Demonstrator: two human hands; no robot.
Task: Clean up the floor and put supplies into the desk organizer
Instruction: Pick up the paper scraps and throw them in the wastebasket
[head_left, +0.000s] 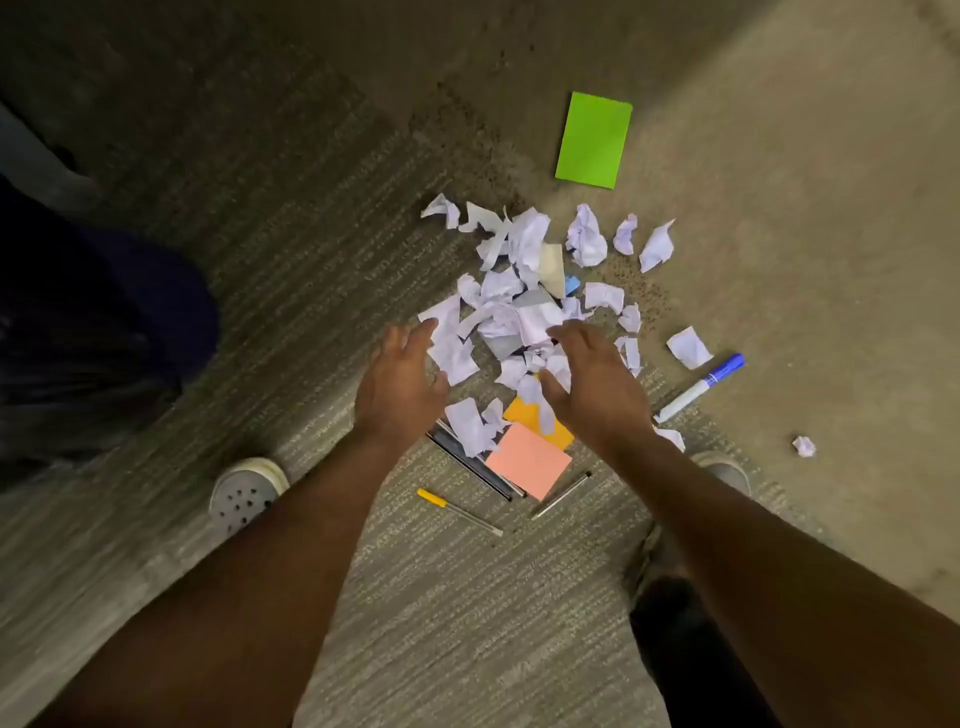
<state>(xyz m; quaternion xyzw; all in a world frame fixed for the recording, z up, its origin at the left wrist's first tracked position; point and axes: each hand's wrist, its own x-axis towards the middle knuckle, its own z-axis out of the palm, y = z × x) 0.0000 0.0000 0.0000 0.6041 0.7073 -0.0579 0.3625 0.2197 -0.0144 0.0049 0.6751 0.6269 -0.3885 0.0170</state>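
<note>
Carpeted floor (395, 597) carries crumpled paper scraps (511, 312); left hand (400, 384) and right hand (592, 384) hover spread and empty either side, seemingly to scoop them together.

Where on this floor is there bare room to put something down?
Bare carpet lies left of the crumpled paper pile, and right of the green pad and blue marker. It is crowded between the hands: paper scraps, pink sticky notes and pens.

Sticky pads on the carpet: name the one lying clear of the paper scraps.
The green pad, alone beyond the heap. The pink pad and orange pad lie near the hands, overlapping, with scraps on or against them.
</note>
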